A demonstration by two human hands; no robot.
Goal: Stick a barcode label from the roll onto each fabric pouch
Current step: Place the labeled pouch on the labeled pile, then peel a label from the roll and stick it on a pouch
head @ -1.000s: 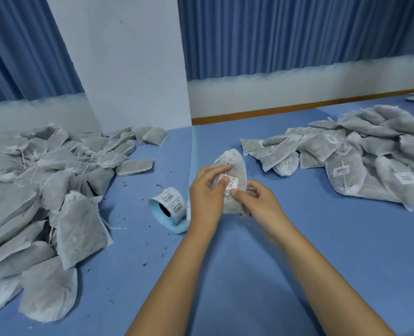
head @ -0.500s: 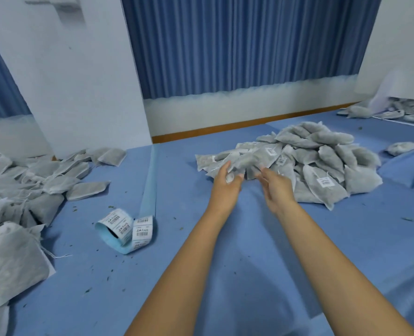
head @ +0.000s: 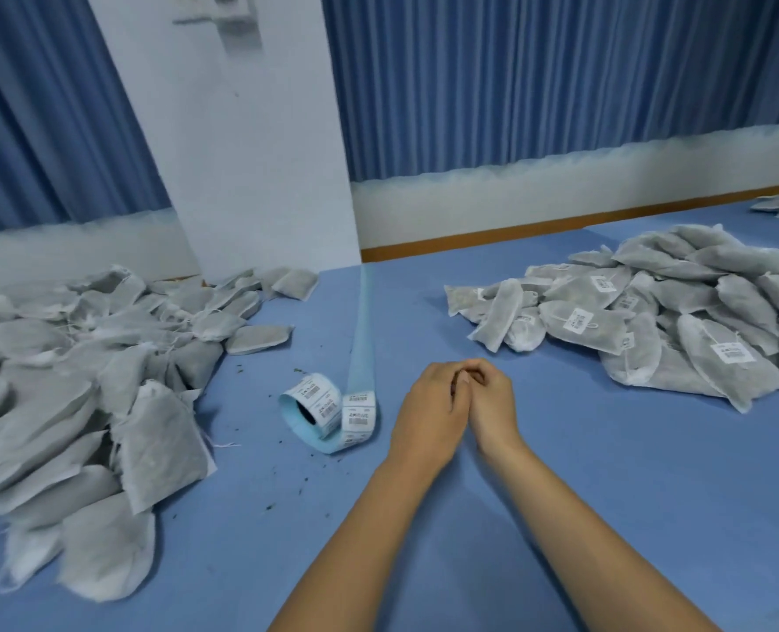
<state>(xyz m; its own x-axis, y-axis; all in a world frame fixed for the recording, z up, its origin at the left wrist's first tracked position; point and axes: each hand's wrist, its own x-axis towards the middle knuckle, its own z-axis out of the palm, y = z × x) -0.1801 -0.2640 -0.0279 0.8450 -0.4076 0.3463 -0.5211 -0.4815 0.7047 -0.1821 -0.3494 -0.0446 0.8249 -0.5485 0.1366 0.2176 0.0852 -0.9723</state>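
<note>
Left hand (head: 428,417) and right hand (head: 492,403) touching, fingers curled, empty, over open table (head: 583,449), label roll (head: 319,403) near left

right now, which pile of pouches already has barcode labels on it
The pile on the right: white barcode labels show on several of its pouches, while the pile on the left shows none.

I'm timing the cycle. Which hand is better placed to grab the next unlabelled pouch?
Left, probably. The left hand sits on the side of the unlabelled pile and next to the label roll; the right hand is nearer the labelled pile. Both hold nothing visible.
</note>
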